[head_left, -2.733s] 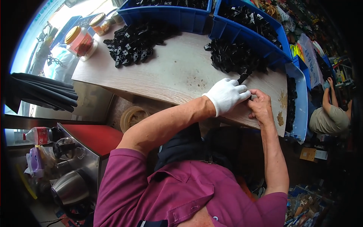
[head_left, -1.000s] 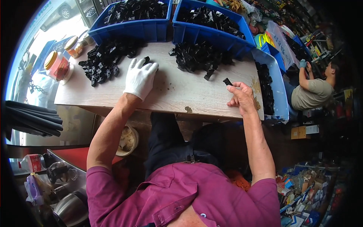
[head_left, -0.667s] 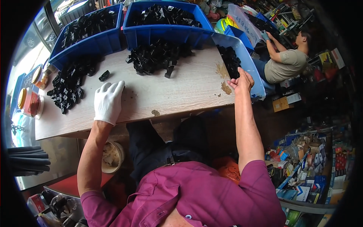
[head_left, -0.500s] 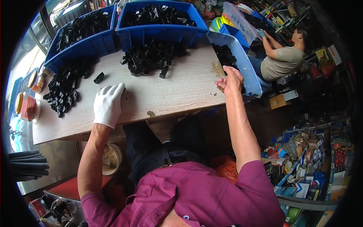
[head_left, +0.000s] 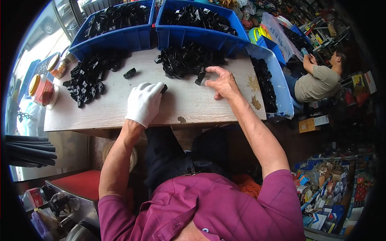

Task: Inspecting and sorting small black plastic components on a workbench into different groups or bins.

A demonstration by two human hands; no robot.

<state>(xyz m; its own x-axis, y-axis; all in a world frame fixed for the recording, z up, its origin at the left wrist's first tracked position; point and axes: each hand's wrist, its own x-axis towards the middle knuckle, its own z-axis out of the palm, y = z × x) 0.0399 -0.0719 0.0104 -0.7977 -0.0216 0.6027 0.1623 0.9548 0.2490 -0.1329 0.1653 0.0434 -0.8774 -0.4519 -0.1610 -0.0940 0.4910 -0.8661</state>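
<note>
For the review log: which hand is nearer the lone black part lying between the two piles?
Left. The gloved left hand lies just below and right of the lone black part; the bare right hand is farther right, at the middle pile.

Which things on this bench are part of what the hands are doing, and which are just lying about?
In use:
left hand, gloved, over a small black part
right hand reaching at the middle pile of black parts

Lying about:
left pile
blue bins
lidded jars
</note>
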